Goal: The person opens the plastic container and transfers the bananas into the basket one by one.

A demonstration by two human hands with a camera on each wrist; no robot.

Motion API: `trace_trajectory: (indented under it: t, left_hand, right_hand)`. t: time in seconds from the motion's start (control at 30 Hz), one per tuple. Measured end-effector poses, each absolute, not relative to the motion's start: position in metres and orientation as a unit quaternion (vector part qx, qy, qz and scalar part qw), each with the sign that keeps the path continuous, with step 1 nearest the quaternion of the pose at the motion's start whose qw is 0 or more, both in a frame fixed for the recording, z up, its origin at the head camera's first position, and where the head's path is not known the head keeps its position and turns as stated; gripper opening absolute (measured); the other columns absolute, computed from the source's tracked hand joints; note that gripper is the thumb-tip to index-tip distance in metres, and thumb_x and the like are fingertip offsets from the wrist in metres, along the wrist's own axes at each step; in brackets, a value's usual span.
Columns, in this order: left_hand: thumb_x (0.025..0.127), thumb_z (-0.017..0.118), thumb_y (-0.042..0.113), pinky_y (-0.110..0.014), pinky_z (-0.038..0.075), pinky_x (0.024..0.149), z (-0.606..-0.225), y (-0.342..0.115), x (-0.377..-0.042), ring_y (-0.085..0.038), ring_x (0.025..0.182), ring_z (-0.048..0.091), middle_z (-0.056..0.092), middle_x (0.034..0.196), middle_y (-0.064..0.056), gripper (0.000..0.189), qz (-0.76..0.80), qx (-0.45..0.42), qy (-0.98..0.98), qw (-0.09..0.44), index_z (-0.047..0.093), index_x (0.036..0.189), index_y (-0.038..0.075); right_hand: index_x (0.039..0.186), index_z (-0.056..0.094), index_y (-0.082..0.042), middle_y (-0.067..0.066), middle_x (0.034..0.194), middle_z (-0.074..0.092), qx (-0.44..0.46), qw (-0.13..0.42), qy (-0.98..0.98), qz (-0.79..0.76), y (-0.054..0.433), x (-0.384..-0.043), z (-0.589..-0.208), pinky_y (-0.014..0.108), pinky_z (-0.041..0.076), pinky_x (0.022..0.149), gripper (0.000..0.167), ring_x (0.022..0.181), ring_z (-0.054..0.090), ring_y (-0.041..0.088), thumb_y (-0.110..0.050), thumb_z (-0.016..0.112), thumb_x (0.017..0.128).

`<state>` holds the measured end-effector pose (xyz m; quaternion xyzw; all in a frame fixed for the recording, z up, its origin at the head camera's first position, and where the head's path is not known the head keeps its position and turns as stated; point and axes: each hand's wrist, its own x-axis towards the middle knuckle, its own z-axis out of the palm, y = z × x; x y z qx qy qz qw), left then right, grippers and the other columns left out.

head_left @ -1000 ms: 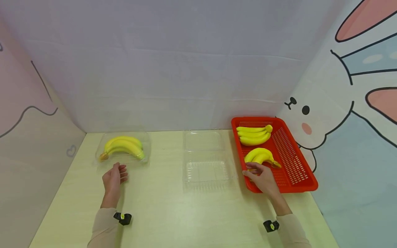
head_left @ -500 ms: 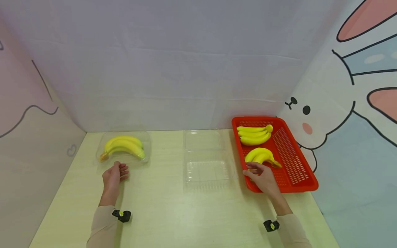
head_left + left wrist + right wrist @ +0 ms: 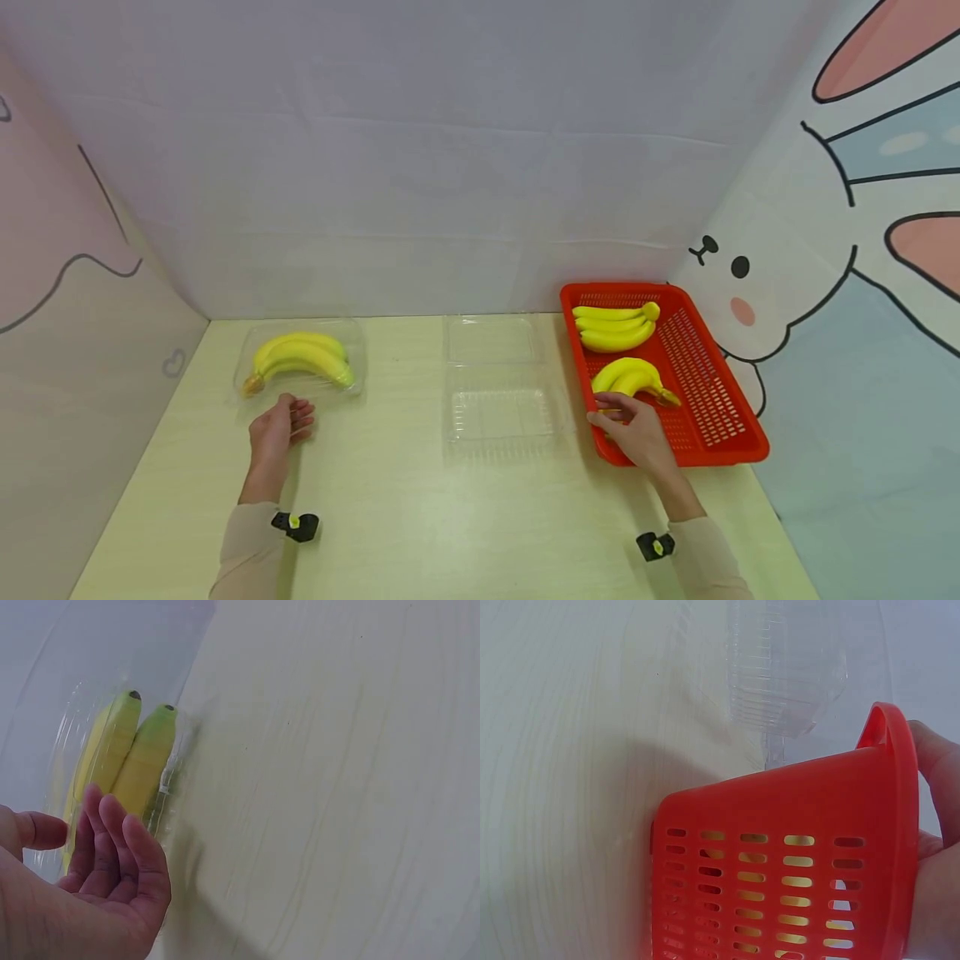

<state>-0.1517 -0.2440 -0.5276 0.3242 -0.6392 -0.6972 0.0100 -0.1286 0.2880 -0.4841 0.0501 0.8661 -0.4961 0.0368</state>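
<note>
We see soft, fairly even light in the head view, with a pale sheen on the table (image 3: 420, 517) and faint shadows along the inner sides of both sleeves (image 3: 247, 542). Thin glints pick out the clear container (image 3: 502, 417), its outline nearly washed out. Our wrist views look dimmer and greyer; blurry-edged shadows lie beside the left hand (image 3: 112, 900) and the red basket (image 3: 780, 795).

Just beyond the fingers of the left hand (image 3: 276, 432), a box (image 3: 356, 340) lies on the table (image 3: 435, 533), bananas (image 3: 302, 357) inside. To their right, between the hands, lies a container (image 3: 502, 414). The right hand's (image 3: 637, 433) fingers meet the basket's (image 3: 697, 392) left rim; in it, one bunch (image 3: 630, 377) lies just beyond them, another bunch (image 3: 615, 327) behind.
</note>
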Motion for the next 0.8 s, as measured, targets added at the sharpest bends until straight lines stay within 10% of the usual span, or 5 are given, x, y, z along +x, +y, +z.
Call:
trace_trajectory:
  t: [0.8]
  left_hand:
    - [0.105,0.049,0.028,-0.021,0.058,0.065,-0.530,-0.235,-0.138,-0.005,0.072,0.069,0.072,0.074,0.013,0.029,-0.702,0.328,-0.632,0.020,0.071,0.091,0.015]
  right_hand:
    - [0.132,0.065,0.000,0.021,0.124,0.067,0.049,0.037,0.865,-0.498,0.288,-0.129,-0.485,0.020,0.056,0.074,0.045,0.104,0.065,0.031,-0.024,0.077,0.095]
